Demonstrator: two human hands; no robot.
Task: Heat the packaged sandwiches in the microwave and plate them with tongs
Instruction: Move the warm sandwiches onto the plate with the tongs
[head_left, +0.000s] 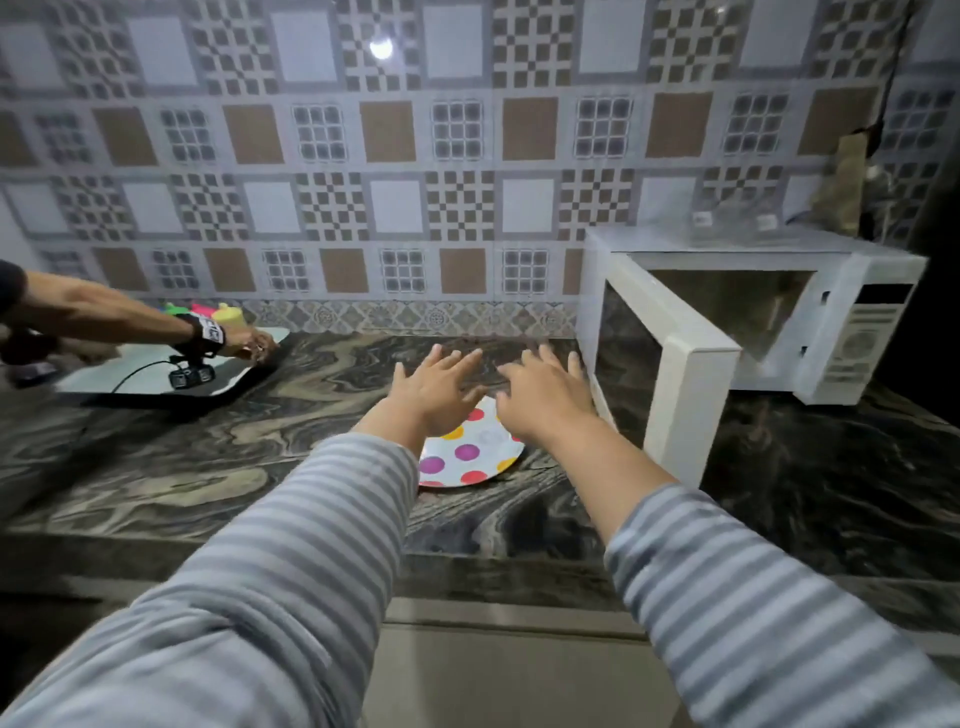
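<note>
While both my arms reach out over the counter, this is how things lie.

Left hand: my left hand (434, 392) hangs palm down with fingers straight and spread, holding nothing.
Right hand: my right hand (543, 395) is the same, fingers splayed and nothing in it, just beside the left one.
Plate: a white plate with coloured dots (470, 457) lies flat on the marbled counter (208, 467), partly hidden under both my hands.
Microwave: the white microwave (810, 312) stands at the right against the tiled wall (395, 156), its door (660, 364) swung open toward me, close to my right hand.
Sandwiches and tongs: I cannot make them out.
Other person: another hand (254, 345) reaches to a tray (156, 384) at far left.
</note>
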